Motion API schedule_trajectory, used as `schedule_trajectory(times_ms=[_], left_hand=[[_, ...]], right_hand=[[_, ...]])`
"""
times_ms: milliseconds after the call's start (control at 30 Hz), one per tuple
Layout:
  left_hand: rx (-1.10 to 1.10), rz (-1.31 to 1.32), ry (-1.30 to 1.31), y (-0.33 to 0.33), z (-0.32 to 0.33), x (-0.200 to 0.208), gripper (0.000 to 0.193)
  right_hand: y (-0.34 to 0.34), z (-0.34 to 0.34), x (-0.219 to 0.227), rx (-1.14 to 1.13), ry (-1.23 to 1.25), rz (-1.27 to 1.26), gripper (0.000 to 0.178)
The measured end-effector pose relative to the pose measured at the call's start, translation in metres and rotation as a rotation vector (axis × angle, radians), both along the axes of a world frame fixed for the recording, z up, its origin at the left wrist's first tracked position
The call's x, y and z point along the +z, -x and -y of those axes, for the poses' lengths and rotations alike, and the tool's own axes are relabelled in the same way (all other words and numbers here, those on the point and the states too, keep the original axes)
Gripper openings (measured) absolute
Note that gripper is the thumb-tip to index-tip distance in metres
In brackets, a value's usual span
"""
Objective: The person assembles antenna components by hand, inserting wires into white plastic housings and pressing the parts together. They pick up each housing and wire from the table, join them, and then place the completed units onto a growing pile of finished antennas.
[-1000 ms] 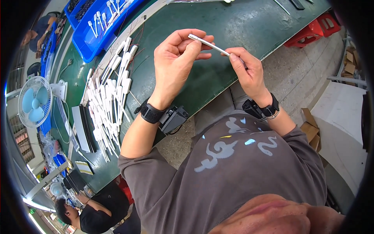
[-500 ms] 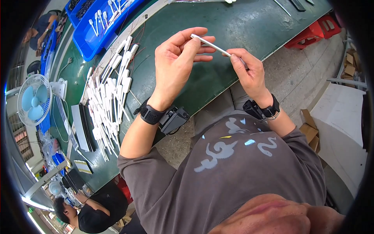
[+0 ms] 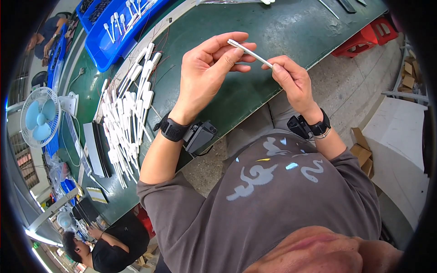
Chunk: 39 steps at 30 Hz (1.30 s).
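A thin white rod (image 3: 256, 56), slanting down to the right, spans the gap between my hands over the green table. My left hand (image 3: 205, 68) has its thumb against the rod near the upper end, with the fingers curled loosely behind it. The other end is pinched between the thumb and fingers of my right hand (image 3: 293, 84), which hide that tip. To the left of my left hand lies a large pile of white sticks with wider flat heads (image 3: 132, 109), some with thin reddish wires.
Blue bins (image 3: 98, 54) with white pieces and dark parts stand at the upper left. A fan (image 3: 41, 119) and dark flat strips (image 3: 97, 148) are at the left. Red stools (image 3: 364, 41) stand beyond the table's right edge. A co-worker (image 3: 114, 245) sits at lower left.
Both hands and the rod have shifted slightly to the right. My left thumb has slid a little along the rod, and more of the rod's upper end shows.
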<state>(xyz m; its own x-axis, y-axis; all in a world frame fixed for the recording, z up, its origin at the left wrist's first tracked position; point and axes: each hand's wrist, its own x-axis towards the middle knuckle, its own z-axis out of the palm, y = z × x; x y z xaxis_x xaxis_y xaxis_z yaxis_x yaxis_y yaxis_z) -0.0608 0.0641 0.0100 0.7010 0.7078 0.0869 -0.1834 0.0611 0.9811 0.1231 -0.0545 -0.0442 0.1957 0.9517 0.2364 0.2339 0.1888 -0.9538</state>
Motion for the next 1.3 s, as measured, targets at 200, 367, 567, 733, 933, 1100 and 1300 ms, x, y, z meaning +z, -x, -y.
schedule_trajectory(times_ms=[200, 367, 567, 733, 933, 1100, 1300], left_hand=[[-0.013, -0.014, -0.025, 0.001, -0.003, -0.002, 0.032], [0.043, -0.004, -0.003, -0.001, 0.005, 0.001, 0.031], [0.039, -0.049, -0.048, 0.0, 0.005, 0.003, 0.027], [-0.095, -0.052, 0.007, 0.005, 0.001, 0.006, 0.027], [-0.116, -0.048, 0.093, 0.002, -0.003, 0.011, 0.026], [0.015, -0.08, 0.09, 0.0, 0.002, 0.005, 0.023], [0.114, -0.107, -0.052, -0.001, 0.011, 0.004, 0.017]], right_hand=[[-0.012, 0.0, 0.012, 0.194, 0.2, -0.291, 0.025], [-0.001, -0.001, 0.006, 0.073, 0.088, -0.101, 0.024], [0.0, 0.002, 0.011, 0.1, 0.14, -0.105, 0.024], [-0.008, 0.001, 0.041, 0.457, 0.569, -0.836, 0.023], [0.001, 0.004, 0.03, 0.51, 0.622, -1.129, 0.023], [0.02, 0.008, 0.024, 0.24, 0.351, -0.693, 0.021], [0.021, 0.009, 0.021, -0.033, 0.049, 0.033, 0.016]])
